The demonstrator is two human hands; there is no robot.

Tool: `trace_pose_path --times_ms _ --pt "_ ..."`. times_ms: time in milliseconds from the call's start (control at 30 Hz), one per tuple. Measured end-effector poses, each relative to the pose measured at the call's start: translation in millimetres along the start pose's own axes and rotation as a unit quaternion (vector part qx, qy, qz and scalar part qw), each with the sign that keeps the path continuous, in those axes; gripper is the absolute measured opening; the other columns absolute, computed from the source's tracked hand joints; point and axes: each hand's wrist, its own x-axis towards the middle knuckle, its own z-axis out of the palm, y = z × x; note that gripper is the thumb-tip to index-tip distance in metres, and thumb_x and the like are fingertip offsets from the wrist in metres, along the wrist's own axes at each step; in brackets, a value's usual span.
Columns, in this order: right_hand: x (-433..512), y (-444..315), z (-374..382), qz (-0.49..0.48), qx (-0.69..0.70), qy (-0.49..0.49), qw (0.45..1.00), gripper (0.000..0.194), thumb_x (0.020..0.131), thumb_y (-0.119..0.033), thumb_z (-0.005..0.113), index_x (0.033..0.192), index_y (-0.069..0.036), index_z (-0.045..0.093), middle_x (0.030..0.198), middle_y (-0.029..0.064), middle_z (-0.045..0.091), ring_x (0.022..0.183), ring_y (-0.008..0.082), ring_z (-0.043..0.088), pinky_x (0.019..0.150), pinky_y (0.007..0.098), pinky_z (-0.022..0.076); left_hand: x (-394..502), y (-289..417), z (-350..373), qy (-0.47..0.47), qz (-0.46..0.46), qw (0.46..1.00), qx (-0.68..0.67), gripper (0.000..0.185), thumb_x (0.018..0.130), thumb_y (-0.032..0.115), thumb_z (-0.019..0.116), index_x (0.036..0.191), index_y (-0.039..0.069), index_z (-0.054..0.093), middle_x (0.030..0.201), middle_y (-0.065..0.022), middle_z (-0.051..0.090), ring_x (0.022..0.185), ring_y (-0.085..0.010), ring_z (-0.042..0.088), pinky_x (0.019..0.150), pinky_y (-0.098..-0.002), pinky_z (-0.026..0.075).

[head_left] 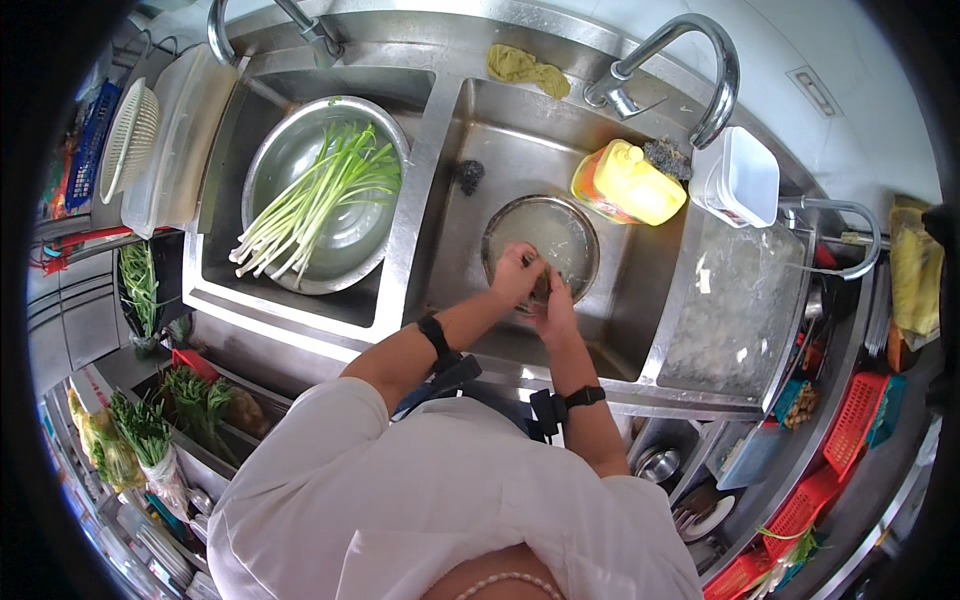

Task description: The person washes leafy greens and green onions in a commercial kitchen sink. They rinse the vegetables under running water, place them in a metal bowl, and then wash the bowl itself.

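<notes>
My left hand and my right hand meet over the near side of a round metal basin. The basin holds cloudy water and stands in the right-hand stainless steel sink. Between my curled fingers is a small dark brownish object, mostly covered by them; its kind cannot be made out. Both hands grip it. A dark steel-wool scrubber lies on the sink floor, left of the basin. Beyond the basin, to the right, is a yellow plastic jug.
In the left sink, scallions lie across a large metal bowl of water. Chrome taps arch over the sinks. A yellowish cloth rests on the back ledge. A white plastic tub stands right, beside a wet side basin.
</notes>
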Motion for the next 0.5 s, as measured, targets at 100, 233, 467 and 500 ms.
trace_pose_path --times_ms 100,233,467,500 --pt "9 8 -6 0.012 0.224 -0.229 0.947 0.043 0.098 -0.045 0.040 0.122 -0.010 0.051 0.118 0.0058 0.057 0.110 0.0234 0.057 0.091 0.0386 0.0496 -21 12 14 -0.052 0.138 0.989 0.012 0.014 0.081 0.011 0.065 0.085 0.001 0.056 0.091 -0.0145 0.058 0.085 -0.0295 0.057 0.074 -0.0362 0.046" --pt "28 13 -19 -0.009 0.225 -0.199 0.954 0.042 0.098 -0.044 0.042 0.123 -0.010 0.051 0.118 0.0070 0.057 0.109 0.0234 0.057 0.090 0.0387 0.0501 -41 25 21 -0.124 0.194 0.972 0.047 0.015 0.078 0.008 0.063 0.076 0.002 0.050 0.082 -0.0137 0.051 0.080 -0.0337 0.053 0.072 -0.0433 0.043" --pt "19 13 -15 -0.057 0.167 -0.109 0.978 0.042 0.098 -0.043 0.043 0.123 -0.010 0.051 0.118 0.0087 0.058 0.108 0.0236 0.058 0.089 0.0388 0.0501 9 16 13 -0.191 0.342 0.906 0.159 0.018 0.084 0.021 0.058 0.081 0.005 0.053 0.085 -0.0165 0.053 0.082 -0.0389 0.053 0.072 -0.0477 0.043" --pt "16 10 -11 -0.072 0.160 -0.101 0.979 0.043 0.099 -0.044 0.041 0.122 -0.009 0.051 0.118 0.0087 0.058 0.109 0.0237 0.058 0.092 0.0387 0.0494 13 15 13 -0.190 0.325 0.911 0.171 0.018 0.085 0.021 0.057 0.081 0.004 0.053 0.084 -0.0170 0.053 0.081 -0.0394 0.053 0.072 -0.0484 0.043"
